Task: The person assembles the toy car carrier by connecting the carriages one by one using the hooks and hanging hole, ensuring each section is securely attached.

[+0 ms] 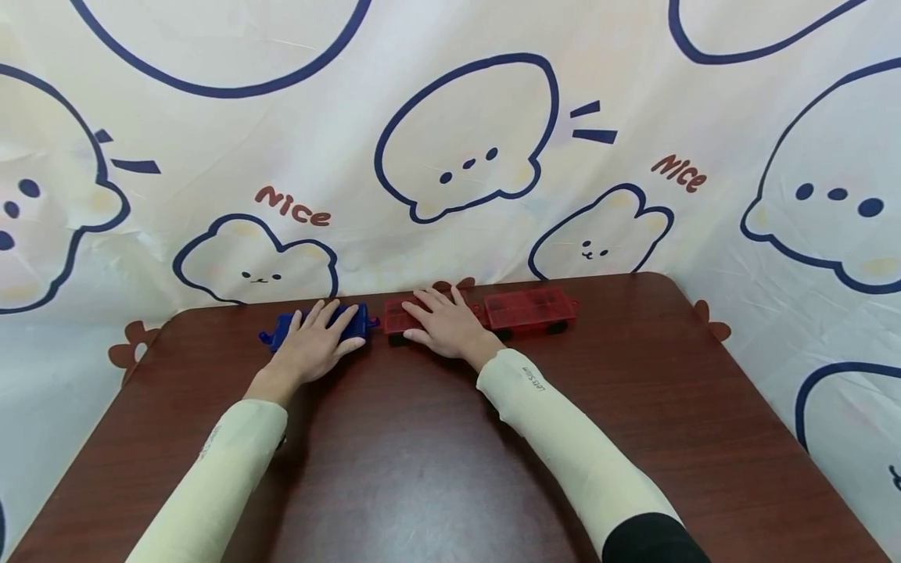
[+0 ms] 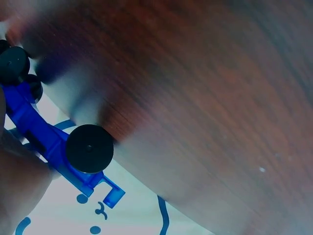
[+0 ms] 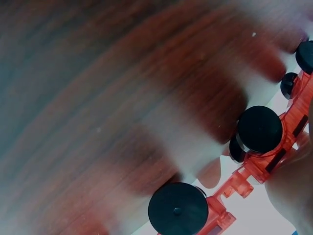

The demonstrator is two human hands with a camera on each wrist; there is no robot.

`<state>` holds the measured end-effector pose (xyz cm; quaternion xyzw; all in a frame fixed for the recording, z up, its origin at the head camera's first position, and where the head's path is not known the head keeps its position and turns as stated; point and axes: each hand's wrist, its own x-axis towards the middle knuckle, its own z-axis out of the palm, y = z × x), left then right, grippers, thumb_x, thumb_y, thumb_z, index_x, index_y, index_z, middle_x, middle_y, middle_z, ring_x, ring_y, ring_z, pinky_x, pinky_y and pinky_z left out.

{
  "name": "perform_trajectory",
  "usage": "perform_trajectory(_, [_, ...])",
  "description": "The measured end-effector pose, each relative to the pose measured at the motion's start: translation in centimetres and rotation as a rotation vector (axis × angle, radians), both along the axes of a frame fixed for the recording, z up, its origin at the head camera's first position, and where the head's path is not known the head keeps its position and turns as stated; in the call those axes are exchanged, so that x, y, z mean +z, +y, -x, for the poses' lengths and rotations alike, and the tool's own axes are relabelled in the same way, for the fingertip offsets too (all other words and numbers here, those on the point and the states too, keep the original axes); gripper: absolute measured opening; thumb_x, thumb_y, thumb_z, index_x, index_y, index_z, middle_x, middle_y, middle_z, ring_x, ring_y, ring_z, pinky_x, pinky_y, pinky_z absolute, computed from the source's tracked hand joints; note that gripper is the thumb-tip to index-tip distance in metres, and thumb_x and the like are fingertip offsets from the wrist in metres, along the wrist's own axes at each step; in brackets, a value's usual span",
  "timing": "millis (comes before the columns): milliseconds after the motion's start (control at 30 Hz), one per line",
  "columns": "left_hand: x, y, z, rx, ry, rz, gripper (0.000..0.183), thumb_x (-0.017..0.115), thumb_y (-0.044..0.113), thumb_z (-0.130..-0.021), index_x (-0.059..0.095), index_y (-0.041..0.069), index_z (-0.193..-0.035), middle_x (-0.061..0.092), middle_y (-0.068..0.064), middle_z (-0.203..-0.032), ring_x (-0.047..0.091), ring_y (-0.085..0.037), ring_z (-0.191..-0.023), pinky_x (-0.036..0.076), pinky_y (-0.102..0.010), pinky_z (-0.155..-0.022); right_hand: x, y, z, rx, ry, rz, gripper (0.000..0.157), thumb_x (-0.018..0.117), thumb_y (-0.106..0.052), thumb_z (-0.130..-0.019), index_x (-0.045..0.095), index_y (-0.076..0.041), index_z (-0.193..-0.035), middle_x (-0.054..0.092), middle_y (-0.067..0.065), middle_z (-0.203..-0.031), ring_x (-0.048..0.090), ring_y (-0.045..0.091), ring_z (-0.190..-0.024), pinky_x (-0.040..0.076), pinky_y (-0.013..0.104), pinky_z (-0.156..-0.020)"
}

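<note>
At the far edge of the brown table [image 1: 394,453] stand a red toy wagon [image 1: 531,310], a second red toy wagon [image 1: 396,319] under the right hand [image 1: 450,327], and a blue toy wagon [image 1: 358,325] under the left hand [image 1: 312,346], both hands' fingers spread apart, nearly straight, laid over the wagons' tops.

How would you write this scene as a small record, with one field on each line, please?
Surface: dark brown table
Left hand: rests on the blue toy car
Right hand: rests on the middle red toy car
Untouched: end red toy car, right of the right hand
Row, left to right: blue, red, red, along the far edge
Wheels: black
Linked or only close: cannot tell
Backdrop: pale sheet with blue cartoon outlines
</note>
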<state>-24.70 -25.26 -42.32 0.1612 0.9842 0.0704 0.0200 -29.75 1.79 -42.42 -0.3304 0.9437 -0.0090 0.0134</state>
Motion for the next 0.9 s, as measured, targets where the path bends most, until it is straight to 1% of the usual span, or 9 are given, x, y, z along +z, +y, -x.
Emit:
perform_trajectory(233, [0.2,0.0,0.0,0.009,0.017,0.024,0.079,0.032,0.066,-0.103,0.028,0.012,-0.161,0.021,-0.027,-0.163,0.012,-0.049,-0.150,0.007,-0.071,-0.115,0.1,-0.2,0.1,0.008,-0.003,-0.003,0.066,0.032,-0.063,-0.105,0.029,-0.029,-0.162,0.021,0.002,-0.168,0.015,0.025,-0.154,0.008,0.059,-0.121])
perform_trajectory(533, [0.2,0.2,0.0,0.007,0.023,0.027,0.082,0.029,0.069,-0.102,0.028,0.013,-0.161,0.020,-0.025,-0.164,0.011,-0.048,-0.151,0.006,-0.071,-0.115,0.3,-0.3,0.1,0.005,-0.007,0.002,0.066,0.030,-0.063,-0.105,0.029,-0.030,-0.162,0.022,0.002,-0.168,0.015,0.025,-0.154,0.009,0.059,-0.121])
perform_trajectory(767, [0.7,0.9,-0.1,0.001,0.025,0.012,0.080,0.035,0.067,-0.102,0.029,0.014,-0.161,0.021,-0.024,-0.164,0.010,-0.048,-0.151,0.004,-0.070,-0.116,0.5,0.0,0.0,0.016,-0.005,0.019,0.066,0.030,-0.064,-0.104,0.029,-0.031,-0.162,0.023,0.002,-0.167,0.015,0.026,-0.154,0.010,0.060,-0.121])
perform_trajectory(900, [1.0,1.4,0.0,-0.008,0.033,0.018,0.080,0.035,0.067,-0.102,0.029,0.015,-0.161,0.022,-0.023,-0.164,0.011,-0.048,-0.151,0.004,-0.070,-0.116,0.8,0.3,0.0,0.018,0.020,0.026,0.067,0.031,-0.064,-0.104,0.030,-0.030,-0.161,0.026,0.003,-0.166,0.018,0.026,-0.154,0.013,0.060,-0.120])
